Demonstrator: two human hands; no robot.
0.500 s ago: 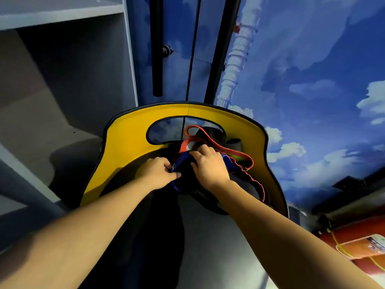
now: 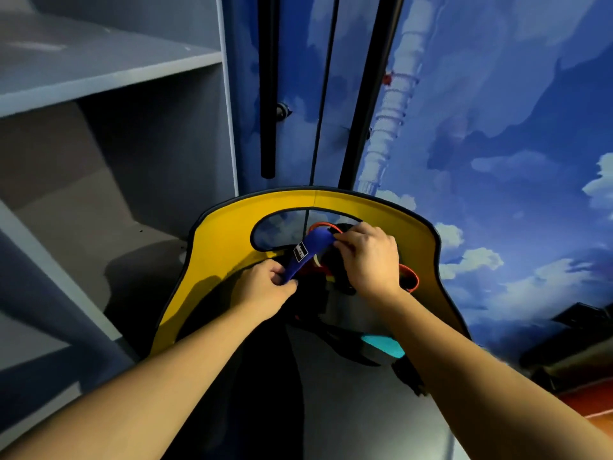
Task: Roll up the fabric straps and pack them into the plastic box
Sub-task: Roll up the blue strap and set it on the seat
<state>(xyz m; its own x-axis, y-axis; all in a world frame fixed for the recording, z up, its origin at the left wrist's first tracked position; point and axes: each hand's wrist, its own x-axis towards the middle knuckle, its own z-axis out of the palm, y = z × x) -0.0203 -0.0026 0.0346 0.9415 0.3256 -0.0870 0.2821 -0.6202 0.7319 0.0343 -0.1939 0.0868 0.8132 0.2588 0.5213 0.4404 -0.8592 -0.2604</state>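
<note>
A blue fabric strap [image 2: 310,252] with a small black-and-white label stretches between both hands, over the seat of a yellow-backed chair [image 2: 225,234]. My left hand [image 2: 265,288] pinches its lower end. My right hand [image 2: 368,257] pinches its upper end by the chair-back opening. A red strap [image 2: 409,277] loops out from under my right hand, and a teal strap [image 2: 384,345] lies lower on the seat beside black straps. No plastic box is in view.
Grey shelving [image 2: 99,71] stands at the left. Behind the chair is a sky-painted wall [image 2: 497,127] with black vertical bars [image 2: 268,94]. A dark object and an orange surface [image 2: 590,403] lie at the lower right.
The hands were bunched together over the strap pile. They have drawn apart, pulling the blue strap out straight between them, and the teal strap has come into view.
</note>
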